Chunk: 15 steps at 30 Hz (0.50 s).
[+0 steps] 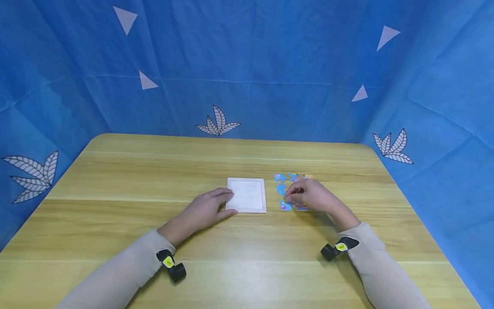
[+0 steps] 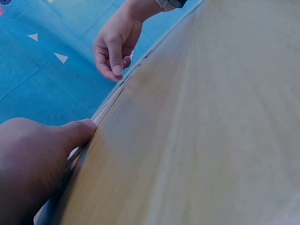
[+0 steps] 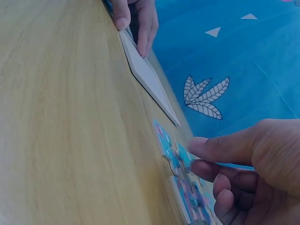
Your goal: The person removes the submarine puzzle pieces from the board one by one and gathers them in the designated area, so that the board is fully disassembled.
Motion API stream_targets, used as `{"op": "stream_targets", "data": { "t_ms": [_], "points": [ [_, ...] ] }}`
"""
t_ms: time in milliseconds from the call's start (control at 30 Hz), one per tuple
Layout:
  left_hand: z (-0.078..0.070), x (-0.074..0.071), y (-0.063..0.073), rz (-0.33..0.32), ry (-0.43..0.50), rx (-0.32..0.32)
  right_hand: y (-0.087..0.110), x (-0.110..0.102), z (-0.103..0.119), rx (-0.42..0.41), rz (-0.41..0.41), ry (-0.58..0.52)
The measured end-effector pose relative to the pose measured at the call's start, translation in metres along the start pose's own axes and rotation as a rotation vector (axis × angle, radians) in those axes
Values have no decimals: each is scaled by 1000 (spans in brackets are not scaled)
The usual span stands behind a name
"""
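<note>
A white square frame (image 1: 247, 196) lies flat on the table, with a raised border round a plain recess. My left hand (image 1: 210, 207) rests at its left side, thumb along the near corner and straight fingers over the left border. To the right of the frame are several colourful jigsaw pieces (image 1: 281, 189), mostly blue, in a loose group. My right hand (image 1: 308, 195) is over this group, partly hiding it. In the right wrist view, thumb and forefinger of the right hand (image 3: 243, 164) pinch at a blue jigsaw piece (image 3: 184, 157); the other fingers are curled.
The wood-grain table (image 1: 247, 253) extends on all sides of the frame and pieces. Blue cloth (image 1: 247, 56) with white triangles and leaf drawings hangs behind and beside it. A black wrist camera (image 1: 177, 272) hangs low beside the left sleeve; another (image 1: 329, 252) is at the right.
</note>
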<state>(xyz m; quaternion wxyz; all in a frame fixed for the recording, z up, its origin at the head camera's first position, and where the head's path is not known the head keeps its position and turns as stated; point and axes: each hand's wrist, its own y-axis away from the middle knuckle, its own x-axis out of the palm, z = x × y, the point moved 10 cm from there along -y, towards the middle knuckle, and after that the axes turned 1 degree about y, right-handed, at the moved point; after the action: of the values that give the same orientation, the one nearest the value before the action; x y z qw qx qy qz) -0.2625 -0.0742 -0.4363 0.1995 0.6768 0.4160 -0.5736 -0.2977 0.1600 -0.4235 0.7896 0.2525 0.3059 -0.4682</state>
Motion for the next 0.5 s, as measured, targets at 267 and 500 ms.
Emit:
{"op": "stream_targets", "data": {
  "t_ms": [267,500],
  "points": [
    [-2,-4,-1,-16,35,11,6,-16,4,-18,-69,85],
    [7,-8,-2,-36,65,-18,18,-35,-2,-70,-195,211]
  ]
}}
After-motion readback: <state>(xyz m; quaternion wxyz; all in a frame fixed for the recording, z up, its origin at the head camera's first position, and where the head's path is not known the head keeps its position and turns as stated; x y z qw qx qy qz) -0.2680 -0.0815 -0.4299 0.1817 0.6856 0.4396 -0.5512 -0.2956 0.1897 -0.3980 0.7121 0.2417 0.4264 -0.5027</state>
